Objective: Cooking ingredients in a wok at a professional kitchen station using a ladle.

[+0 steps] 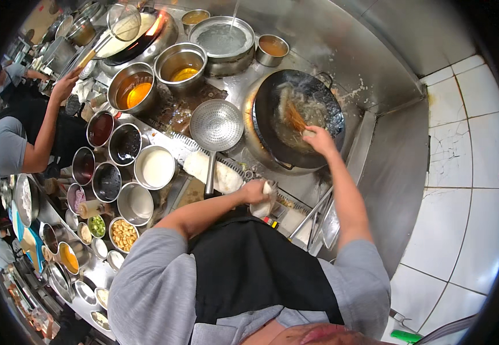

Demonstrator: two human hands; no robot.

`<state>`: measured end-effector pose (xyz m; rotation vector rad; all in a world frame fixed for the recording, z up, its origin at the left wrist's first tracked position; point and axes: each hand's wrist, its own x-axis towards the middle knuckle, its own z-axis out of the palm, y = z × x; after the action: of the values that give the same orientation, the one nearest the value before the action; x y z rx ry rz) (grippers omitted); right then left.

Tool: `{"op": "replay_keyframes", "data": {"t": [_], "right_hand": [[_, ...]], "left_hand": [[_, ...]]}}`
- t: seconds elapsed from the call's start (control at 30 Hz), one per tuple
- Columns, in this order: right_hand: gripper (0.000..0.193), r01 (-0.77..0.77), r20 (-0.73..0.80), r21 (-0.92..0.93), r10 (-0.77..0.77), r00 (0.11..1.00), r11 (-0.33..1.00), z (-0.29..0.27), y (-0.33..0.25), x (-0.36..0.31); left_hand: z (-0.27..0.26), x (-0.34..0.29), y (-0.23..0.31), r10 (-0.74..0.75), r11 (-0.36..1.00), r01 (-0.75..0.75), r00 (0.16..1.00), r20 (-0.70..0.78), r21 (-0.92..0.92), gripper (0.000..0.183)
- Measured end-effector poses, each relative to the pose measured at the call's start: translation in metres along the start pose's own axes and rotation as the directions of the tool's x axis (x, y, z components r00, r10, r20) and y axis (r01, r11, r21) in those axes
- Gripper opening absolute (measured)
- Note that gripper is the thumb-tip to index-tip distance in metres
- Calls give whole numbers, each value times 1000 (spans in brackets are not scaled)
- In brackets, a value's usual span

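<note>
Fingers of the right hand (318,140) are wrapped snug around the handle end of a bamboo brush (295,118), bristles down inside a big dark wok (266,123) with liquid splashing around them. Left hand (254,190) is bunched around a white cloth (268,200) at the near edge of the range, just in front of the apron (249,264). Surface-wise it's a busy one: shiny wet steel counter (236,92), brown grime by the pots, and a perforated ladle (217,123) lying left of the wok. Past that sits a round basin (243,56) with water running into it. Steel pots of sauces and ingredients crowd the left side. Room's pretty tight, with a splattered steel wall (341,52) behind the wok, cracked white tiles (450,146) off to the right, and a co-worker (16,138) at left holding a strainer (124,23) by another, flaming wok.
</note>
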<state>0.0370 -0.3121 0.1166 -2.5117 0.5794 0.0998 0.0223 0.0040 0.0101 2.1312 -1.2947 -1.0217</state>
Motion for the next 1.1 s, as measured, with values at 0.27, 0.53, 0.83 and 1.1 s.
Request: {"op": "replay_keyframes", "data": {"t": [0.27,0.53,0.83,1.1], "right_hand": [[42,-297,-312,-130,246,918,946,-45,1,56],[43,-11,157,82,-2,988,997,-38,-48,44],[32,12,-130,-110,-26,991,994,17,-74,24],[28,-264,-76,-561,269,960,785,-77,2,12]], "left_hand": [[-79,-55,22,304,-463,376,918,254,-803,50],[-88,11,41,-293,-146,144,939,182,-979,36],[-68,71,66,-678,359,168,723,-132,-918,49],[-55,82,52,-663,415,122,720,-207,-902,48]]}}
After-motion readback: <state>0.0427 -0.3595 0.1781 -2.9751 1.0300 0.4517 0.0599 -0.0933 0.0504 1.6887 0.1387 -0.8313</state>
